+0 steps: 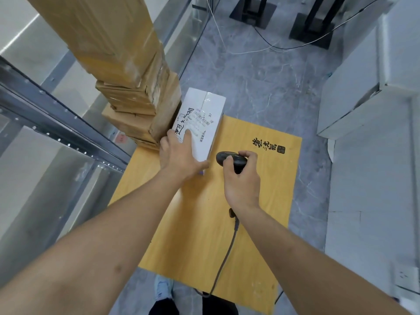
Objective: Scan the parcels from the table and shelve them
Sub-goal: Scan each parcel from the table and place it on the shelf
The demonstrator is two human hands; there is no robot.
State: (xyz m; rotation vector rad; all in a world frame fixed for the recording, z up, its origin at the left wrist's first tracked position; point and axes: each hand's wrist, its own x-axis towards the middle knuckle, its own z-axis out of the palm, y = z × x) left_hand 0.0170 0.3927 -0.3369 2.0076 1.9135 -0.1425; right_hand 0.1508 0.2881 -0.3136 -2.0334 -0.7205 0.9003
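The left hand [179,155] rests flat with straight fingers on the white parcel [200,123], which stands on the counter [204,212] beside stacked brown cartons [141,105]. The right hand [242,178] grips a black corded scanner [230,159]. Best to steady the smooth taped cardboard and aim squarely at the barcode label [201,119].

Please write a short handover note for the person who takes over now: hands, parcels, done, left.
Left hand rests on the white parcel, which lies on the wooden table with its label up.
Right hand grips the corded scanner beside that parcel.
Stack of brown boxes stands at the table's far left corner.
Done: cannot tell.
Left: scan the white parcel, shelve it, then the stack.
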